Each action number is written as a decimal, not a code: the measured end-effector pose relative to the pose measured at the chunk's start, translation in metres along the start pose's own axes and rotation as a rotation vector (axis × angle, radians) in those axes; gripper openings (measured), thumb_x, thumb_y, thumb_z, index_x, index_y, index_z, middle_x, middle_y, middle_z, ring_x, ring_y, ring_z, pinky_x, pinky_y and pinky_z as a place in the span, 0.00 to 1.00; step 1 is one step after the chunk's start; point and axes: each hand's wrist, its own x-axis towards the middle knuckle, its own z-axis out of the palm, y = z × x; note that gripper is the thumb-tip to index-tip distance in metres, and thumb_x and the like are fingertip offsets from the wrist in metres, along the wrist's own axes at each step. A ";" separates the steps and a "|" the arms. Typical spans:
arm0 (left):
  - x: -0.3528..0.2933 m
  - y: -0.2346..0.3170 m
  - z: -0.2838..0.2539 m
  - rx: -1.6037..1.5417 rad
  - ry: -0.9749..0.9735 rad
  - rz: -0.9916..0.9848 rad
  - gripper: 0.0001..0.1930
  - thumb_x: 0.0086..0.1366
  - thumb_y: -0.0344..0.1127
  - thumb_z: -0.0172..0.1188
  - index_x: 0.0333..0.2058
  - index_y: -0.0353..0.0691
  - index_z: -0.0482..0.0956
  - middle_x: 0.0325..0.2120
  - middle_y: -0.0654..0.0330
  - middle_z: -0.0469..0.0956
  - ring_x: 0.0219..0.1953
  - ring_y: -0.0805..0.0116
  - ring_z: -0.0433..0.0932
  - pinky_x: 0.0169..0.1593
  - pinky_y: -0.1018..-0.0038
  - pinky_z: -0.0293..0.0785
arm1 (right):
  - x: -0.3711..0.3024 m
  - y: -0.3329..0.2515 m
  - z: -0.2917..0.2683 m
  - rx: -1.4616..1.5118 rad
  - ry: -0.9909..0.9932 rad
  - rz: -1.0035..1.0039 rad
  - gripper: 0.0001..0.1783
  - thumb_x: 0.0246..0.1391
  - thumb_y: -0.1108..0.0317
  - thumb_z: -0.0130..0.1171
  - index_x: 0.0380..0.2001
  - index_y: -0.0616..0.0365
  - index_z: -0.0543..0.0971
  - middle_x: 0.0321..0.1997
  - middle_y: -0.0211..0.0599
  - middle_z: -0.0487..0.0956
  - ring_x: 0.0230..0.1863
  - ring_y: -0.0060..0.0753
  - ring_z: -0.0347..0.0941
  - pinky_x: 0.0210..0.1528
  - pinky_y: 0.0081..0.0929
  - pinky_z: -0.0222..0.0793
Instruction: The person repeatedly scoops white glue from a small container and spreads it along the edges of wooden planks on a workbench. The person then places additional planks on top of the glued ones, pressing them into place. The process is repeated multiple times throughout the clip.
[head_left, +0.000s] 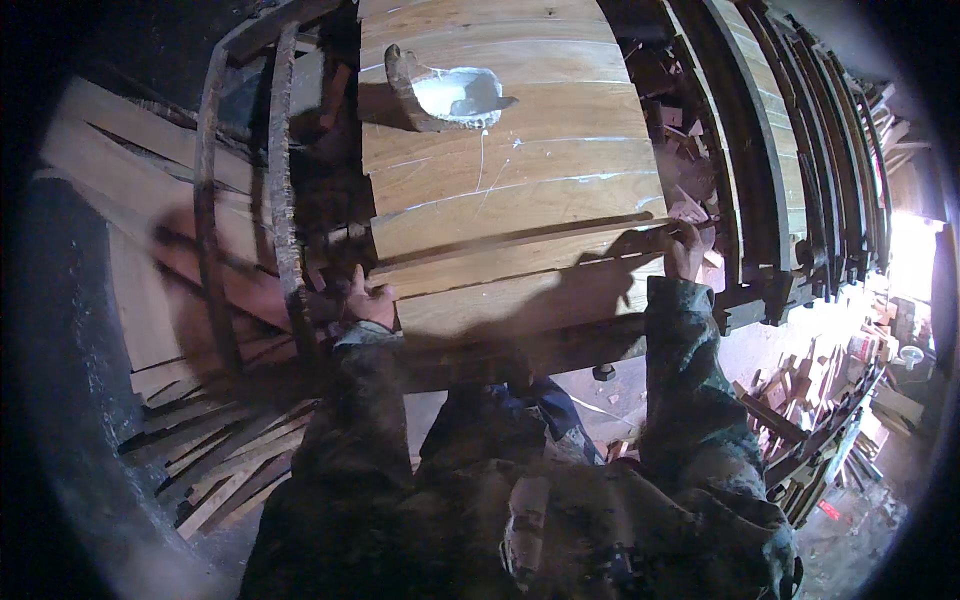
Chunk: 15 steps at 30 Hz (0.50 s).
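A panel of pale wooden planks (520, 165) lies side by side in front of me, with white glue lines along several joints. Across its near part runs a long wooden board (520, 242), its narrow edge turned up. My left hand (368, 301) is closed at the board's left end, thumb raised. At the right end, my right hand (684, 252) has its fingers bent around the board. Shadow hides part of both grips. Farther off, a cut-open container (405, 90) of white glue rests on the planks, with something like a small spreader at its right side.
Dark metal bars (283, 170) stand to the left of the panel, and a row of clamp bars (755, 130) runs along the right. Loose boards (150, 190) lean at the far left. Wood offcuts (815, 375) lie heaped at the lower right, and thin strips (235, 460) at the lower left.
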 end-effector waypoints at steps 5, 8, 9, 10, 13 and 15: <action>0.001 0.076 -0.015 -0.120 -0.085 0.100 0.32 0.59 0.15 0.62 0.63 0.38 0.73 0.51 0.54 0.80 0.47 0.68 0.79 0.49 0.70 0.78 | 0.026 -0.036 0.023 0.526 0.175 0.169 0.26 0.46 0.78 0.60 0.53 0.66 0.80 0.51 0.41 0.81 0.52 0.36 0.76 0.60 0.33 0.68; 0.019 0.096 -0.020 0.249 -0.118 0.253 0.26 0.59 0.16 0.64 0.56 0.38 0.80 0.49 0.55 0.82 0.46 0.69 0.80 0.48 0.71 0.78 | 0.038 -0.034 0.026 0.495 -0.012 0.109 0.27 0.46 0.81 0.57 0.54 0.68 0.80 0.48 0.37 0.82 0.50 0.32 0.76 0.58 0.30 0.70; 0.023 0.097 -0.020 0.227 -0.148 0.139 0.24 0.58 0.17 0.66 0.55 0.36 0.80 0.49 0.55 0.83 0.49 0.68 0.80 0.53 0.71 0.76 | 0.042 -0.033 0.025 0.222 -0.025 0.031 0.26 0.46 0.79 0.59 0.52 0.68 0.81 0.45 0.34 0.82 0.48 0.30 0.76 0.56 0.29 0.71; 0.027 0.095 -0.019 0.204 -0.177 0.026 0.22 0.58 0.19 0.68 0.53 0.34 0.81 0.49 0.54 0.83 0.52 0.67 0.79 0.58 0.70 0.73 | 0.045 -0.034 0.023 0.018 -0.033 -0.085 0.23 0.48 0.75 0.60 0.51 0.67 0.81 0.44 0.34 0.82 0.48 0.30 0.77 0.55 0.29 0.71; 0.035 0.078 -0.018 0.302 -0.162 0.146 0.24 0.58 0.18 0.67 0.55 0.37 0.80 0.48 0.52 0.83 0.50 0.64 0.80 0.58 0.68 0.74 | 0.059 -0.053 0.023 0.020 0.098 -0.152 0.18 0.53 0.66 0.63 0.46 0.65 0.81 0.42 0.35 0.83 0.48 0.28 0.78 0.53 0.28 0.72; 0.038 0.062 -0.019 0.225 -0.161 0.164 0.28 0.57 0.18 0.66 0.58 0.37 0.78 0.50 0.50 0.82 0.51 0.62 0.80 0.58 0.68 0.74 | 0.066 -0.083 0.043 0.139 0.065 -0.127 0.19 0.57 0.68 0.62 0.51 0.65 0.78 0.49 0.36 0.81 0.52 0.30 0.77 0.56 0.30 0.72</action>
